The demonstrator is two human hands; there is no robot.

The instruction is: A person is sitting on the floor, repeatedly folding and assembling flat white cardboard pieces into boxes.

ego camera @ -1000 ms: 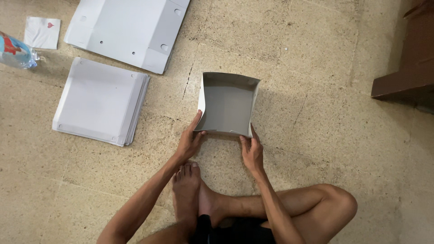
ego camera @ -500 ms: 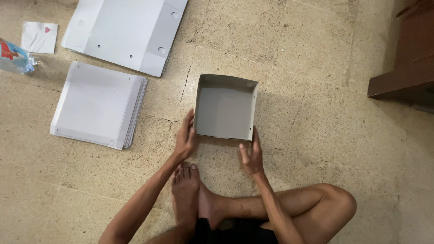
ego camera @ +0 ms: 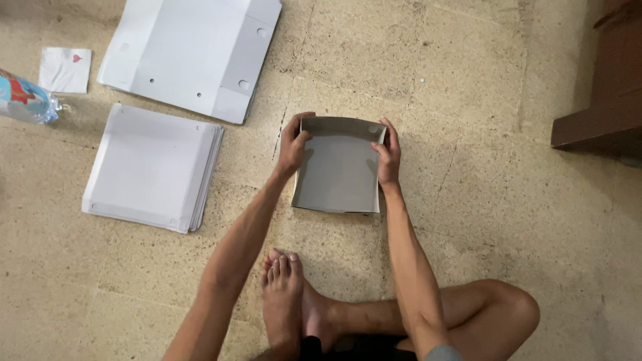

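Hands are set on the far corners of a shallow grey folded-cardboard box resting on the floor. The left hand is closed on its left wall, thumb inside; the right hand is pinched on its right wall. Both arms are stretched forward. Left of the left hand lies a stack of flat grey cardboard sheets.

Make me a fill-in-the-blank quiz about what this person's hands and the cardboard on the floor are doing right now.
1. Both hands grip the far corners of an open grey ____.
2. The left hand and right hand hold it on the stone ____.
3. A stack of flat sheets lies to the box's ____.
4. Beside the white card lies a plastic ____.

Missing words: cardboard box; floor; left; bottle
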